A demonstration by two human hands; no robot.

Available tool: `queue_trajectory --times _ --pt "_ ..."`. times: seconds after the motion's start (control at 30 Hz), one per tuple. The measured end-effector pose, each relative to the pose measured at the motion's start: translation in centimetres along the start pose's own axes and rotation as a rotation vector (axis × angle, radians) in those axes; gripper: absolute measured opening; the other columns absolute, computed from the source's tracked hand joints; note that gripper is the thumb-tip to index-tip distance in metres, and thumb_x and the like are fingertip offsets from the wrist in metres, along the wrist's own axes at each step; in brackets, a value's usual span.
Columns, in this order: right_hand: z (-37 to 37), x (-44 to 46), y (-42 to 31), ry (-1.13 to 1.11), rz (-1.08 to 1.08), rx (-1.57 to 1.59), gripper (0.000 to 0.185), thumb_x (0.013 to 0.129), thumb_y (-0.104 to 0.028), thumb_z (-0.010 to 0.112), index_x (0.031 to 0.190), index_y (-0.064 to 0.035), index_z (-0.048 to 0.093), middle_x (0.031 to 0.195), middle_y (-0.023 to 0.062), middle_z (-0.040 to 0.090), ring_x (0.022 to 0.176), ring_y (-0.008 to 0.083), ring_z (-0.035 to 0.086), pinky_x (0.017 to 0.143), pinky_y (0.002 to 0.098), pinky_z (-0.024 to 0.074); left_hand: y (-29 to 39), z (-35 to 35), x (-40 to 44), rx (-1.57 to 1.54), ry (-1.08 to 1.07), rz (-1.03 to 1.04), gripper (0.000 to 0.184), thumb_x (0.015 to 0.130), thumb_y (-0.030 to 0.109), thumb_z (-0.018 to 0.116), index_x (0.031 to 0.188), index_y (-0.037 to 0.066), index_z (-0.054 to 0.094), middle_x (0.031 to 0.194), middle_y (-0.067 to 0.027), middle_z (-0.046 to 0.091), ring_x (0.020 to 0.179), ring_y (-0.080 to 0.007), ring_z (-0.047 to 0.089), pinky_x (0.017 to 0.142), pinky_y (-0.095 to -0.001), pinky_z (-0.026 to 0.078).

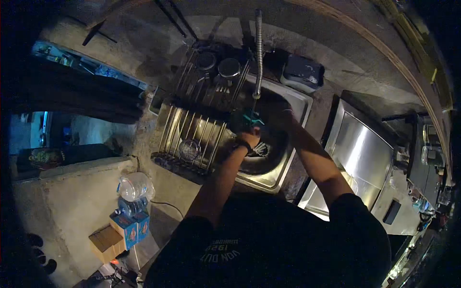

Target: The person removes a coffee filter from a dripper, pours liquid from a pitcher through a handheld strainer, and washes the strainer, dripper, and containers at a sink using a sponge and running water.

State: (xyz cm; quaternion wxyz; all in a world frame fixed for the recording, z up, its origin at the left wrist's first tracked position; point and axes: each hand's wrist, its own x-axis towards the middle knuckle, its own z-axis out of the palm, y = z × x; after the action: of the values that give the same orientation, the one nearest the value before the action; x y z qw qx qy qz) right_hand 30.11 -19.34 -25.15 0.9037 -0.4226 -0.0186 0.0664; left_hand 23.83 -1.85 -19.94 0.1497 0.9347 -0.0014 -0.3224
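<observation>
My left hand (250, 138) is over the sink basin, its fingers closed round part of a teal-green item (251, 119) under the flexible metal spout (258, 57). What exactly the item is cannot be made out. A dark band circles my left wrist. My right hand (287, 117) is at the right side of the basin in deep shadow, and its fingers are hidden. Just below my left hand, pale forked utensils (260, 150) lie in the basin. The metal sink (272, 178) surrounds both hands.
Left of the sink stands a wire dish rack (192, 126) with a glass lid and cutlery. Dark pans (229, 68) sit behind it. A dark container (303, 73) is at the sink's back right corner. A steel stove cover (360, 144) lies to the right. Boxes (106, 244) and bottles (136, 187) stand lower left.
</observation>
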Motion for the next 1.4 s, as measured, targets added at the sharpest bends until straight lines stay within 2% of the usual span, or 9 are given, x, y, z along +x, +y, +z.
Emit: queue_trajectory --times 0.1,0.4,0.5,0.93,1.1,1.13,1.27,1.37,1.4 --pt "1.9 0.6 -1.4 -0.194 0.235 0.244 0.058 0.097 -0.041 0.051 0.143 -0.0065 0.045 0.133 0.0155 0.056 0.119 0.024 0.055 0.105 0.0332 0.0413 1.7 0.1 1.3 -0.06 0.031 0.015 0.038 0.088 0.029 0.058 0.116 0.006 0.067 0.107 -0.0169 0.067 0.086 -0.0349 0.065 0.07 -0.0519 0.05" --pt "1.9 1.0 0.1 -0.313 0.044 -0.335 0.041 0.093 -0.034 0.052 0.123 -0.0064 0.052 0.112 0.0117 0.059 0.099 0.0233 0.055 0.089 0.033 0.0422 2.4 0.6 0.4 -0.203 0.139 0.049 0.029 0.086 0.024 0.057 0.108 0.008 0.067 0.097 -0.0124 0.069 0.081 -0.0346 0.065 0.068 -0.0483 0.049" --pt "-2.1 -2.1 -2.4 -0.343 -0.06 -0.547 0.035 0.091 -0.032 0.052 0.115 -0.0064 0.055 0.105 0.0102 0.06 0.091 0.023 0.055 0.083 0.0329 0.0426 2.4 0.0 -0.2 -0.227 0.184 0.077 0.027 0.085 0.022 0.057 0.106 0.009 0.067 0.094 -0.0109 0.069 0.08 -0.0344 0.065 0.068 -0.0472 0.049" --pt "-4.4 6.9 -3.7 -0.362 -0.515 -1.487 0.019 0.085 -0.021 0.054 0.082 -0.0063 0.066 0.071 0.0041 0.064 0.058 0.0219 0.055 0.058 0.0326 0.044 -1.2 -2.4 -7.6 -0.318 0.387 0.236 0.018 0.082 0.014 0.056 0.095 0.012 0.068 0.081 -0.0045 0.071 0.073 -0.0339 0.064 0.065 -0.0421 0.048" --pt "-6.7 6.8 1.1 -0.4 -0.589 -1.61 0.03 0.085 -0.035 0.065 0.101 -0.0113 0.074 0.1 0.0134 0.071 0.079 0.0344 0.065 0.071 0.0433 0.0526 -2.2 -1.3 -7.9 -0.629 0.476 0.252 0.021 0.094 0.02 0.052 0.094 0.01 0.07 0.071 -0.0054 0.065 0.059 -0.0222 0.057 0.055 -0.0363 0.045" --pt "-5.6 7.0 0.0 -0.397 -0.603 -1.614 0.03 0.085 -0.035 0.065 0.101 -0.0113 0.074 0.1 0.0134 0.071 0.079 0.0344 0.065 0.071 0.0433 0.0526 -2.4 -0.9 -7.0 -0.627 0.485 0.262 0.021 0.094 0.02 0.052 0.094 0.01 0.07 0.071 -0.0054 0.065 0.059 -0.0222 0.057 0.055 -0.0363 0.045" --pt "4.5 0.3 1.3 0.086 -0.239 -0.973 0.025 0.086 -0.023 0.062 0.099 -0.004 0.071 0.092 0.0111 0.07 0.07 0.0233 0.061 0.059 0.0354 0.0484 -3.1 0.8 -2.9 -0.896 0.464 0.43 0.007 0.089 0.014 0.059 0.088 0.013 0.065 0.076 -0.0007 0.067 0.061 -0.0216 0.058 0.06 -0.0345 0.047" --pt "7.1 -3.1 0.3 0.396 0.061 -0.447 0.022 0.086 -0.014 0.061 0.099 0.0015 0.07 0.087 0.0094 0.069 0.063 0.015 0.058 0.05 0.0295 0.0452 -0.9 -0.8 -6.1 -1.144 0.329 0.315 0.012 0.093 0.019 0.056 0.085 0.014 0.063 0.072 0.0003 0.063 0.056 -0.0177 0.053 0.055 -0.0313 0.044" --pt "7.6 -3.3 -0.3 0.335 0.131 -0.582 0.024 0.087 -0.017 0.062 0.099 0.0011 0.07 0.086 0.0106 0.069 0.062 0.0172 0.059 0.05 0.031 0.0456 0.0 -1.5 -7.6 -1.26 0.248 0.257 0.015 0.095 0.022 0.055 0.084 0.014 0.062 0.07 0.0008 0.061 0.054 -0.0157 0.051 0.052 -0.0297 0.043"
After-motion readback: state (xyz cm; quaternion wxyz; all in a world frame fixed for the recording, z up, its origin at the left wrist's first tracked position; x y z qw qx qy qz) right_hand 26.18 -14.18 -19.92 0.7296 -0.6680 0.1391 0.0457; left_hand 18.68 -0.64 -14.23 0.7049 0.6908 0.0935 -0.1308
